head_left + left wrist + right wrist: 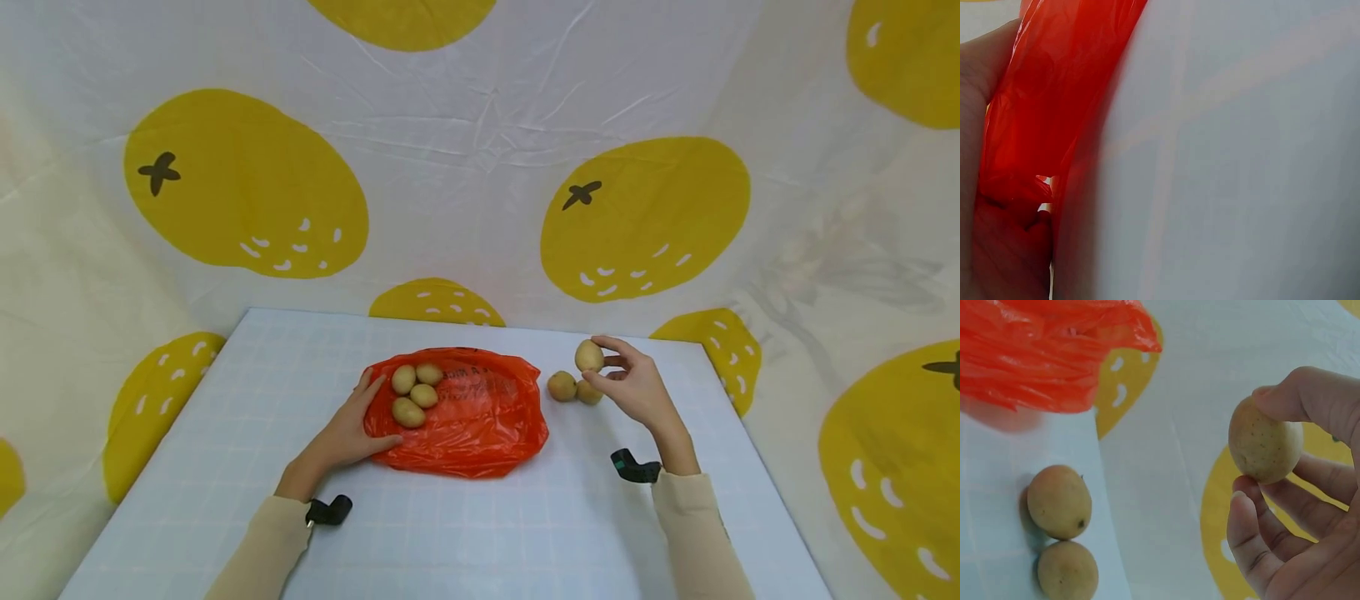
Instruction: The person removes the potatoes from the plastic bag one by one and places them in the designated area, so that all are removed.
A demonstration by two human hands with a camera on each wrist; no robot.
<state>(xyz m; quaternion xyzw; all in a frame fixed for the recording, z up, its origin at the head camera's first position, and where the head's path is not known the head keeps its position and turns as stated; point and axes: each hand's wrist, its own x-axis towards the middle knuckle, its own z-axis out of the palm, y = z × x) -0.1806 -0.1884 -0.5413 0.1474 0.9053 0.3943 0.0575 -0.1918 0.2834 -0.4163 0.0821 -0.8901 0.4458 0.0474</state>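
A red plastic bag [480, 417] lies spread on the table, with several potatoes [408, 412] at its left end. My left hand [352, 425] holds the bag's left side, thumb toward the near edge and fingers toward the far one. In the left wrist view, red plastic [1054, 94] lies against that hand and partly hides it. To the right of the bag, my right hand [633, 387] pinches a single pale potato [1265, 440] between thumb and fingertips, above the table. Below it sit two round, brownish-yellow fruits [1060, 501], side by side; one shows a short stem.
The table [465, 533] has a pale cloth with a faint grid. Behind it hangs a white curtain [450, 167] printed with large yellow fruits. A small black device [330, 510] is strapped to the left wrist, another [636, 467] to the right.
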